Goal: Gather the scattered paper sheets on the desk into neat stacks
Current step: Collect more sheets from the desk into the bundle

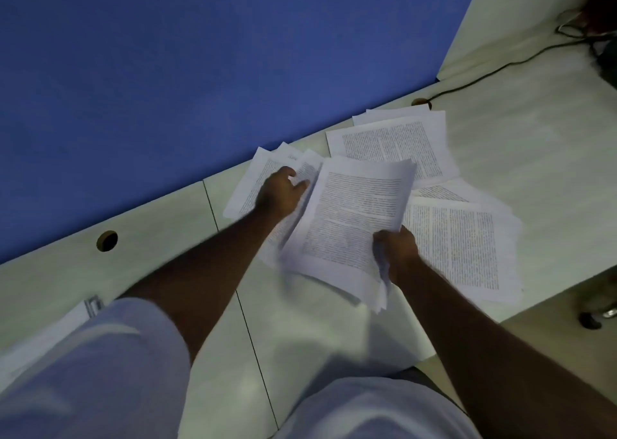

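Several printed sheets [394, 148] across pale desk [534, 158]; right-hand fingers [384, 238] gripping bundle [350, 218], left's unclear.

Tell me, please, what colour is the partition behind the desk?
Blue, a plain partition without pattern, seen best in the head view.

White paper sheets [359, 218] densely lined with black print are seen at centre frame on a pale grey-green desk [534, 158], backed by a plain deep blue partition [167, 71] at upper left, with light lavender-white sleeves [100, 365] along the bottom.
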